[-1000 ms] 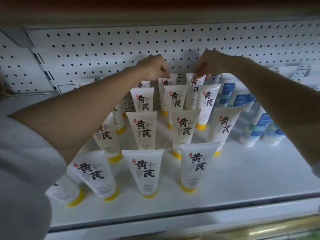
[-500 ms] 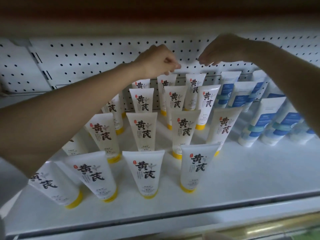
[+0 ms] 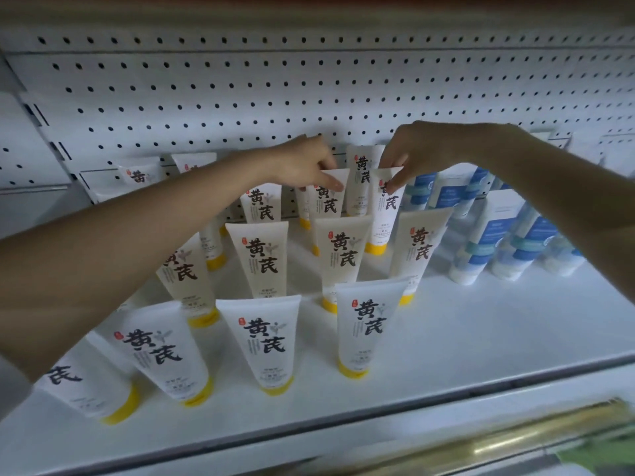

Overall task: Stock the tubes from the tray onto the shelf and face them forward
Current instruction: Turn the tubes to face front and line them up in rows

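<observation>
Several white tubes with yellow caps and black characters stand cap-down in rows on the white shelf [image 3: 481, 338]. My left hand [image 3: 302, 163] pinches the top edge of a tube [image 3: 326, 204] in the third row. Beside it, my right hand [image 3: 415, 152] pinches the top edge of the neighbouring tube [image 3: 383, 218]. Another tube [image 3: 360, 180] stands behind and between those two, against the pegboard. Front-row tubes [image 3: 264, 341] face forward. The tray is out of view.
White tubes with blue labels [image 3: 481, 242] stand in rows at the right of the shelf. A white pegboard wall [image 3: 309, 91] closes the back. The shelf's front lip [image 3: 378, 427] runs across the bottom, with a brass-coloured rail [image 3: 536, 438] below it.
Both hands came down from the back row near the pegboard to the row in front and now pinch two tubes there. The camera moved closer and lower.
</observation>
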